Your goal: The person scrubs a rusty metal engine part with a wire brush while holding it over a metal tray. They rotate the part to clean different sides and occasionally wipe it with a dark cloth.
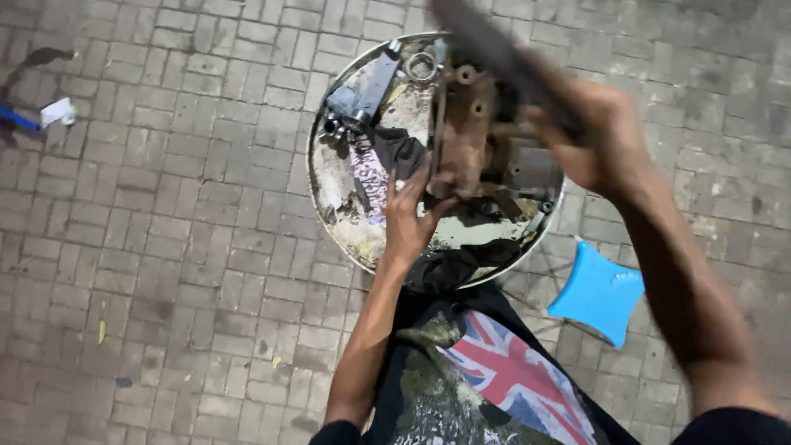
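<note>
The left hand (pixel 409 216) rests against the near left edge of a rusty metal part (pixel 465 132), fingers spread and pressed to its side, steadying rather than clasping it. The right hand (pixel 595 136) is raised to the right of the part, fingers wrapped tight around the handle of a dark tool (pixel 494 51) that is blurred, so its exact kind cannot be told; the tool slants up and to the far left, over the part. The rusty part stands on a round metal tray (pixel 329 177), its long axis running near to far, with holes showing at its far end. On the tray's far left side lie a grey metal piece (pixel 362 91) and a small ring (pixel 421 66); a dark rag (pixel 395 152) lies just left of the part. A blue plastic stool (pixel 597 292) stands on the brick paving (pixel 165 247) to the near right of the tray, and a scrap of white paper (pixel 58 111) lies far left.
</note>
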